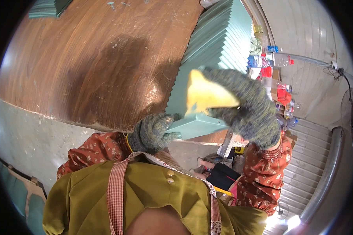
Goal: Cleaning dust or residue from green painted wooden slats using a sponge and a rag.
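My left hand [151, 131], in a dark grey knit glove, is closed on the near left end of a pale green panel [200, 126] with folded edges. In the gloved right hand [252, 105] is a yellow cloth [207, 92], smeared by motion, pressed between thumb and fingers. It hangs over the panel's top face; whether it touches the panel I cannot tell. Just beyond lies a long row of overlapping pale green panels [215, 43], their edges stepped like teeth, along the right side of the brown wooden table [98, 58].
More green panels [49, 8] lie at the table's far left corner. Plastic bottles [282, 59] and red packages [284, 96] stand by the corrugated wall [309, 152] to the right. Below the table edge, a person's dark-clothed leg [223, 176] shows.
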Tool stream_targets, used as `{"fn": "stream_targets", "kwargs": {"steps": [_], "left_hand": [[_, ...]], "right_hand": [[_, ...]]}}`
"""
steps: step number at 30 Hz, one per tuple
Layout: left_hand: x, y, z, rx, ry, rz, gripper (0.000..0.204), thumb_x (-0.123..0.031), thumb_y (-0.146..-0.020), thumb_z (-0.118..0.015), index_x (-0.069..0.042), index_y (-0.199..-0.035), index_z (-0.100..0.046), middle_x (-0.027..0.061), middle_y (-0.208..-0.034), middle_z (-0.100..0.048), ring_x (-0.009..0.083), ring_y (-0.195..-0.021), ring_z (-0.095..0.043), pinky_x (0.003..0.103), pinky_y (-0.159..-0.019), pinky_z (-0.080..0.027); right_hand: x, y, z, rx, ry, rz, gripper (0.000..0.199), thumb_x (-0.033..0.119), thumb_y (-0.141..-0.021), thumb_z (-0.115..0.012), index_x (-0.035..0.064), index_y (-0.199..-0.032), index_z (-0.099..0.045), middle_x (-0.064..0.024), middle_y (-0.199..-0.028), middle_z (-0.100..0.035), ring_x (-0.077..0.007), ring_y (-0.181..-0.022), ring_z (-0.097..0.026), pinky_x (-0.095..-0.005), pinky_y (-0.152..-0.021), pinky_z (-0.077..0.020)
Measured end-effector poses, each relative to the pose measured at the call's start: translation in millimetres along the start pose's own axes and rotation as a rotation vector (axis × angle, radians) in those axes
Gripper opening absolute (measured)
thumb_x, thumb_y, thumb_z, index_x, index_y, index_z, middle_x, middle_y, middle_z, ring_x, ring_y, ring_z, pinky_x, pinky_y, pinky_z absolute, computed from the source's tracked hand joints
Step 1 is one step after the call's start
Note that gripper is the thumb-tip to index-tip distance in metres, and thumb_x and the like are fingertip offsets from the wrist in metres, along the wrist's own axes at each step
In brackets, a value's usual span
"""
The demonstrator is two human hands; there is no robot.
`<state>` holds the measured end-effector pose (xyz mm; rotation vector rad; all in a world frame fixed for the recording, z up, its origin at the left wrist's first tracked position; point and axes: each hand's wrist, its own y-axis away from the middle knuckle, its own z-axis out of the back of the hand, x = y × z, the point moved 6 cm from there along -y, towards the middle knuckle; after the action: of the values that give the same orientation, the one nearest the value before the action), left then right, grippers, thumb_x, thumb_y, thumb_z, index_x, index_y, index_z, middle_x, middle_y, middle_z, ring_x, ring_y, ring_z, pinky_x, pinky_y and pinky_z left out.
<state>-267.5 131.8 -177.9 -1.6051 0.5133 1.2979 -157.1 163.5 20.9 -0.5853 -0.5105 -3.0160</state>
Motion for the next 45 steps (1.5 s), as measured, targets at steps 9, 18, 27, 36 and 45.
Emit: {"fn": "stream_targets", "kwargs": {"steps": [9, 18, 27, 36, 45], "left_hand": [[4.7, -1.5, -1.1, 0.040, 0.101, 0.025, 0.050, -0.020, -0.080, -0.073, 0.003, -0.121, -0.057, 0.0183, -0.098, -0.066, 0.0357, -0.085, -0.064, 0.042, -0.076, -0.052], [-12.2, -12.6, 2.8, 0.020, -0.023, 0.189, 0.033, -0.011, -0.084, -0.069, 0.002, -0.113, -0.059, 0.0192, -0.095, -0.067, 0.0338, -0.082, -0.066, 0.041, -0.075, -0.052], [-6.4, -8.7, -0.9, -0.132, -0.257, 0.093, 0.048, -0.017, -0.081, -0.077, 0.000, -0.120, -0.055, 0.0180, -0.104, -0.066, 0.0323, -0.094, -0.067, 0.040, -0.081, -0.053], [-16.9, -30.8, -24.4, -0.198, -0.021, 0.255, 0.037, -0.011, -0.070, -0.069, 0.001, -0.105, -0.064, 0.0151, -0.091, -0.068, 0.0302, -0.082, -0.066, 0.038, -0.076, -0.051], [12.1, -1.3, -32.1, -0.408, 0.046, 0.107, 0.080, -0.011, -0.070, -0.073, 0.002, -0.140, -0.036, 0.0180, -0.129, -0.051, 0.0268, -0.114, -0.054, 0.039, -0.094, -0.046]], "right_hand": [[0.0, 98.6, -27.5, -0.524, -0.182, -0.180, 0.073, 0.020, -0.071, -0.078, 0.0068, -0.137, -0.050, -0.0168, -0.132, -0.056, -0.0337, -0.120, -0.056, -0.0464, -0.098, -0.0477], [-61.9, 214.4, -68.6, -1.237, -0.382, -0.636, 0.063, 0.007, -0.078, -0.077, 0.0003, -0.134, -0.050, -0.0164, -0.129, -0.058, -0.0271, -0.114, -0.059, -0.0384, -0.096, -0.0494], [-120.2, 233.3, -93.5, -1.221, -0.392, -0.706, 0.064, 0.009, -0.083, -0.074, 0.0006, -0.139, -0.045, -0.0149, -0.125, -0.060, -0.0222, -0.109, -0.062, -0.0327, -0.092, -0.0534], [-85.7, 158.8, -38.6, -0.887, 0.160, -0.269, 0.063, 0.011, -0.077, -0.073, 0.0052, -0.135, -0.049, -0.0169, -0.109, -0.063, -0.0366, -0.101, -0.062, -0.0442, -0.089, -0.0510], [-97.2, 177.5, -49.3, -0.948, 0.044, -0.145, 0.063, 0.011, -0.074, -0.068, 0.0049, -0.134, -0.050, -0.0162, -0.122, -0.061, -0.0312, -0.108, -0.062, -0.0428, -0.096, -0.0488]]}}
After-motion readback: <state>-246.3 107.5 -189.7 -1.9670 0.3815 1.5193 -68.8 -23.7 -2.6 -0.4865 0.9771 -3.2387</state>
